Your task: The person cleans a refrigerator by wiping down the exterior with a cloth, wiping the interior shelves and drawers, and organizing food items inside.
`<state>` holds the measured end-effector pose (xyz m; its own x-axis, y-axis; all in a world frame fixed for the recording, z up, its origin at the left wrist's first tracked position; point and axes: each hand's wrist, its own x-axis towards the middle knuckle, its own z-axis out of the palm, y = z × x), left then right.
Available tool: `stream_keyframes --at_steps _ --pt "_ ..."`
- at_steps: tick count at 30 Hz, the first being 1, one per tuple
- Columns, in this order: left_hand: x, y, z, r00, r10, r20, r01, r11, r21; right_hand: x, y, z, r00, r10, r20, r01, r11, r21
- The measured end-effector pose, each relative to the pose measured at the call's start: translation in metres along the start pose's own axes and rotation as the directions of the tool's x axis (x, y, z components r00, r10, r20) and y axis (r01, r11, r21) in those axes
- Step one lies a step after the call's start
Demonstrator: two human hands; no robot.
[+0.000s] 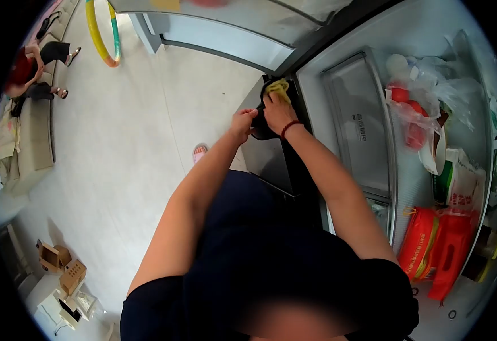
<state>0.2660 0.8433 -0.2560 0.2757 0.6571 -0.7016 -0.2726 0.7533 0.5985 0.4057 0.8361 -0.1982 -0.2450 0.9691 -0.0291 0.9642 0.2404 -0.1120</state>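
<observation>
My right hand [278,113], with a dark red beaded bracelet at its wrist, is closed on a yellow cloth [278,89]. The cloth lies against a dark object [264,128] beside the open fridge. My left hand [243,124] grips the left edge of that dark object, its fingers bent round it. Both hands are close together over a dark, shiny drawer front or panel [268,162]. What the dark object is, I cannot make out.
To the right, fridge shelves hold red packages [419,241] and plastic bags [447,85]; a clear drawer [359,119] is nearer. A person [35,71] sits on a sofa [35,136] at far left. Cardboard boxes [72,275] stand lower left; a hoop [94,28] is above.
</observation>
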Motion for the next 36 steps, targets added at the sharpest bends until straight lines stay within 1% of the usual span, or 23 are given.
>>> stream_keyframes --at_steps 4,5,8,10,12,14,15,16,17,18,19,20,21,22,23,24,25,26,28,30,32,34,36 --pt "0.033 -0.064 0.004 0.987 -0.067 0.147 0.091 0.981 -0.169 -0.027 -0.003 0.028 0.998 0.061 0.027 -0.058 0.992 -0.111" --pt "0.023 -0.073 0.012 0.984 -0.134 0.117 0.154 0.972 -0.176 -0.039 -0.004 0.029 0.996 0.082 0.033 -0.078 0.991 -0.106" --pt "0.018 -0.113 0.015 0.957 -0.218 0.191 0.234 0.970 -0.064 -0.083 -0.008 0.030 0.985 0.142 0.098 -0.133 0.987 -0.087" --pt "0.042 -0.172 -0.003 0.928 -0.107 0.356 0.025 0.973 0.230 -0.113 -0.015 0.024 0.968 0.168 0.187 -0.151 0.983 -0.102" --pt "0.038 -0.200 -0.006 0.883 -0.170 0.437 0.008 0.938 0.348 -0.149 -0.017 0.025 0.959 0.170 0.225 -0.158 0.985 -0.073" --pt "0.013 -0.206 0.008 0.829 -0.360 0.429 0.223 0.915 0.337 -0.184 -0.018 0.026 0.944 0.179 0.278 -0.175 0.984 -0.040" --pt "0.000 -0.200 0.008 0.731 -0.238 0.639 -0.284 0.746 0.603 -0.201 -0.019 0.025 0.931 0.188 0.314 -0.191 0.981 -0.022" --pt "-0.013 -0.193 0.007 0.533 -0.236 0.812 -0.732 0.352 0.583 -0.213 -0.020 0.022 0.917 0.195 0.349 -0.207 0.978 -0.003" --pt "-0.023 -0.184 0.008 0.312 -0.350 0.883 -0.950 -0.122 0.288 -0.220 -0.016 0.017 0.896 0.175 0.409 -0.208 0.977 0.038" --pt "-0.033 -0.183 0.012 0.425 -0.352 0.834 -0.850 0.162 0.501 -0.227 -0.014 0.008 0.870 0.148 0.471 -0.209 0.975 0.081" --pt "-0.044 -0.178 0.016 0.521 -0.386 0.761 -0.633 0.424 0.648 -0.229 -0.010 -0.001 0.841 0.114 0.529 -0.210 0.970 0.125" --pt "-0.044 -0.165 0.017 0.346 -0.382 0.857 -0.876 0.195 0.441 -0.226 0.000 -0.007 0.880 0.070 0.469 -0.181 0.964 0.196" --pt "-0.049 -0.144 0.020 0.158 -0.363 0.918 -0.987 -0.046 0.152 -0.221 0.011 -0.013 0.913 0.030 0.407 -0.150 0.952 0.266" --pt "-0.031 -0.143 0.017 0.103 -0.144 0.984 -0.994 -0.057 0.096 -0.212 0.018 -0.020 0.941 -0.004 0.339 -0.115 0.936 0.332" --pt "-0.013 -0.143 0.015 0.032 0.078 0.996 -0.996 -0.080 0.038 -0.193 0.007 -0.048 0.935 0.170 0.312 -0.263 0.921 0.286" --pt "-0.027 -0.114 0.027 0.552 0.166 0.817 -0.698 0.629 0.343 -0.182 0.006 -0.055 0.955 0.258 0.148 -0.290 0.919 0.266" --pt "-0.041 -0.082 0.039 0.866 -0.147 0.478 0.040 0.973 0.226 -0.169 0.007 -0.055 0.955 0.294 0.027 -0.291 0.921 0.259" --pt "-0.034 -0.071 0.041 0.884 -0.088 0.459 0.007 0.984 0.177 -0.158 0.006 -0.055 0.941 0.325 -0.092 -0.294 0.922 0.252" --pt "-0.023 -0.051 0.041 0.913 0.038 0.406 -0.073 0.995 0.070 -0.140 0.015 -0.021 0.963 0.249 -0.102 -0.239 0.966 0.101" --pt "-0.017 -0.057 0.040 0.917 0.021 0.397 -0.092 0.983 0.160 -0.125 0.006 -0.009 0.968 0.237 -0.086 -0.242 0.969 -0.046" --pt "-0.030 -0.055 0.041 0.923 0.007 0.384 -0.120 0.955 0.270 -0.119 0.005 -0.014 0.966 0.251 -0.063 -0.254 0.967 -0.036" --pt "-0.022 -0.071 0.038 0.911 0.062 0.407 -0.156 0.967 0.202 -0.123 0.008 -0.006 0.958 0.273 -0.084 -0.272 0.962 0.023" --pt "-0.029 -0.060 0.035 0.914 -0.053 0.403 -0.115 0.918 0.381 -0.141 0.008 0.002 0.949 0.304 -0.084 -0.300 0.952 0.058"
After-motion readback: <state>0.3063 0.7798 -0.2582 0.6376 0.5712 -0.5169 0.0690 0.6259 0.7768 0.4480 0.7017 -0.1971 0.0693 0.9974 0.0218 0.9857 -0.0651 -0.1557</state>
